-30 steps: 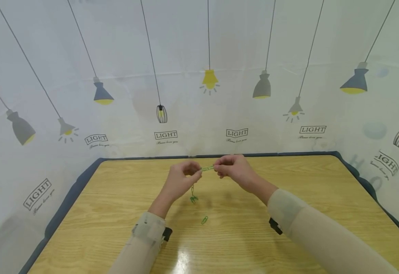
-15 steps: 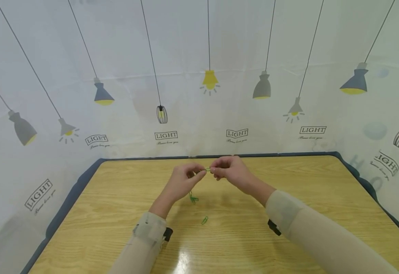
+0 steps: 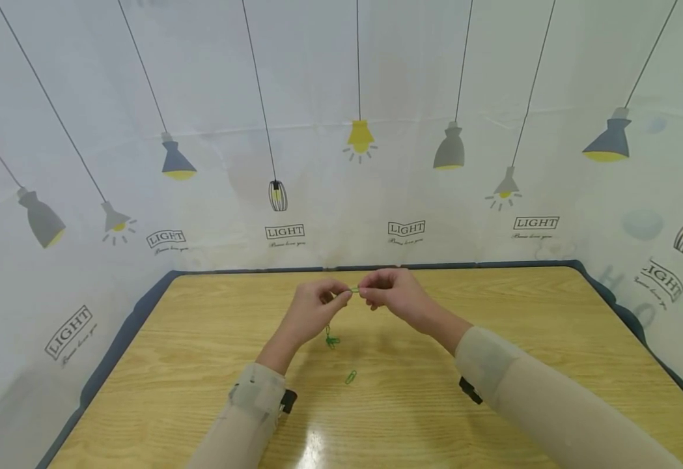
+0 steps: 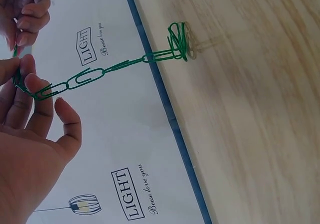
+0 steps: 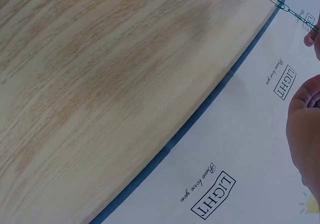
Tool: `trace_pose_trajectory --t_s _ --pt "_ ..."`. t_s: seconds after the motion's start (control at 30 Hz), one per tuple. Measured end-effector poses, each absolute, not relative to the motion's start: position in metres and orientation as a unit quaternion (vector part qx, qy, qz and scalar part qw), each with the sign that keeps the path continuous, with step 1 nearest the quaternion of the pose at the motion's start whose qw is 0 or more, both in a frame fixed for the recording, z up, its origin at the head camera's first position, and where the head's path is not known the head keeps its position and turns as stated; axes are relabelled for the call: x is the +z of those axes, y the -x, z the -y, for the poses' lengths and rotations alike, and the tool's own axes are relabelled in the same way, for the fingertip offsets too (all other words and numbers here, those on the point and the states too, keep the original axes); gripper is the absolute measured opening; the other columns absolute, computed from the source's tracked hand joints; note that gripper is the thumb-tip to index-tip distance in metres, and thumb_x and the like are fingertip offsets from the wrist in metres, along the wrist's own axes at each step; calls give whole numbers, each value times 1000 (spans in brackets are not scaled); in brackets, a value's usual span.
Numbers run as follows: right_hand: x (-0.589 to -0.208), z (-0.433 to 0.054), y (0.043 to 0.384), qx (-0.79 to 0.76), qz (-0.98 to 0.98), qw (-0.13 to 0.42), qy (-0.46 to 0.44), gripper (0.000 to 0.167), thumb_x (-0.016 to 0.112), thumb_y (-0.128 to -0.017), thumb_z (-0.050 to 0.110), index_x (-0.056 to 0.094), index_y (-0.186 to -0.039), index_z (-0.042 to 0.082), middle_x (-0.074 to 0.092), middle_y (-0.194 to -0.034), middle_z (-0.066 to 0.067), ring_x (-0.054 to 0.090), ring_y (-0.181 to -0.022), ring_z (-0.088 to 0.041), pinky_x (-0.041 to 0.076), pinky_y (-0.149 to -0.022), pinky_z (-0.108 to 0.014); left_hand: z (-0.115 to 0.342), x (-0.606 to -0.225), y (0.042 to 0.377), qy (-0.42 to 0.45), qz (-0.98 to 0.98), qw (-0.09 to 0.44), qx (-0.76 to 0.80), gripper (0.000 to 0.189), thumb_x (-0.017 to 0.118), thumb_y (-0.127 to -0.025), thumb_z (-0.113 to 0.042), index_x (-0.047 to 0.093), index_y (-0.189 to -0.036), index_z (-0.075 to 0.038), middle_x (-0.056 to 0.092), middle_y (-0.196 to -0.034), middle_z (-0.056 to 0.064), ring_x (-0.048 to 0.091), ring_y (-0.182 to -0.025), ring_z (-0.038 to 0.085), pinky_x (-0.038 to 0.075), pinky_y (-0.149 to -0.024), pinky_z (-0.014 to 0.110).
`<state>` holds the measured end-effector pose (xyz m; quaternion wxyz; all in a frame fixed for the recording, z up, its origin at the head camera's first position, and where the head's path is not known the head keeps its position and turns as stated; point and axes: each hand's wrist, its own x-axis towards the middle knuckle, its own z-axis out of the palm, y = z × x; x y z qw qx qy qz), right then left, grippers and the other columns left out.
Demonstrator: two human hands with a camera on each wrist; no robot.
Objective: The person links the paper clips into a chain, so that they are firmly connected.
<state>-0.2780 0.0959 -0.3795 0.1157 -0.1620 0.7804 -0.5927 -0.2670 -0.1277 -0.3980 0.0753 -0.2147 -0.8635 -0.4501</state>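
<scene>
A chain of linked green paper clips [image 4: 86, 77] hangs from my left hand [image 3: 312, 309], its lower links bunched on the tabletop. In the left wrist view, the left thumb and fingers pinch the upper end of that chain. My right hand [image 3: 398, 294] faces it, thumb and fingers pinching a green paper clip [image 3: 355, 290] in the small gap between the hands. Whether this clip is hooked into the chain cannot be made out. One loose green paper clip [image 3: 350, 377] lies on the table below the hands. Only part of the right hand shows in the right wrist view.
The wooden table [image 3: 200, 391] has a dark blue border along its back and sides. Behind it hangs a white sheet [image 3: 318, 78] printed with lamps and the word LIGHT. Both forearms wear light sleeves with a dark strap near the wrist.
Over the last second the hands have come closer together, shortening the visible green piece between them. In the last half second they have barely moved. The loose clip stays put.
</scene>
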Motion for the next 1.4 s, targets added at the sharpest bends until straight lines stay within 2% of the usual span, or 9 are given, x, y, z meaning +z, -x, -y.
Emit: trace_pose_trajectory --t_s 0.2,0.43,0.63,0.77,0.87,1.03,1.1,1.27,1.4 --pt "-383 -97 276 -589 -783 122 161 21 70 -104 17 73 -118 1 72 -93 -1 67 -85 -19 60 -84 -36 129 -398 268 207 866 87 -448 17 68 -106 -21 80 -110 -10 81 -101 9 64 -71 11 52 -63 24" --pt "-390 -99 272 -586 -781 134 171 20 69 -105 16 73 -118 1 74 -102 -4 68 -86 -16 62 -85 -36 130 -398 269 201 867 87 -448 19 68 -106 -24 80 -110 -10 80 -100 11 66 -72 15 52 -62 24" --pt "-398 -100 268 -578 -783 144 177 20 70 -104 16 74 -117 0 75 -100 -6 67 -85 -17 62 -91 -49 129 -397 269 202 866 85 -449 19 68 -107 -24 80 -110 -9 80 -102 15 69 -74 22 52 -62 24" --pt "-406 -99 264 -563 -790 153 188 19 71 -103 15 74 -116 1 75 -105 -14 69 -91 -23 62 -90 -51 129 -398 269 203 865 88 -449 18 68 -106 -23 80 -110 -10 81 -99 10 69 -74 18 53 -62 23" --pt "-414 -98 260 -541 -803 160 195 20 72 -102 16 76 -116 1 76 -109 -15 69 -94 -26 62 -87 -48 129 -398 269 205 865 92 -449 17 69 -106 -22 80 -109 -10 80 -97 7 69 -74 16 53 -61 23" --pt "-428 -95 256 -491 -826 174 217 22 74 -101 17 78 -116 1 78 -110 -7 64 -89 -17 56 -79 -31 130 -399 270 207 866 92 -446 17 68 -106 -22 80 -110 -10 80 -96 7 73 -77 26 53 -63 23" --pt "-435 -94 254 -478 -826 185 235 21 74 -101 16 78 -116 2 77 -108 -6 61 -88 -14 53 -77 -26 130 -399 270 210 864 91 -448 18 68 -106 -23 80 -110 -10 80 -97 9 73 -78 26 54 -64 23" --pt "-450 -92 252 -432 -822 218 301 23 79 -98 16 76 -118 7 71 -100 -3 58 -87 -12 50 -76 -23 131 -400 270 215 861 90 -452 18 68 -106 -23 79 -110 -10 81 -100 11 70 -75 12 55 -66 24" --pt "-458 -92 254 -397 -821 232 338 27 82 -96 19 75 -121 14 67 -101 0 54 -85 -8 47 -75 -21 131 -401 271 215 860 92 -453 18 69 -106 -23 79 -110 -10 81 -99 8 68 -74 8 55 -66 24"
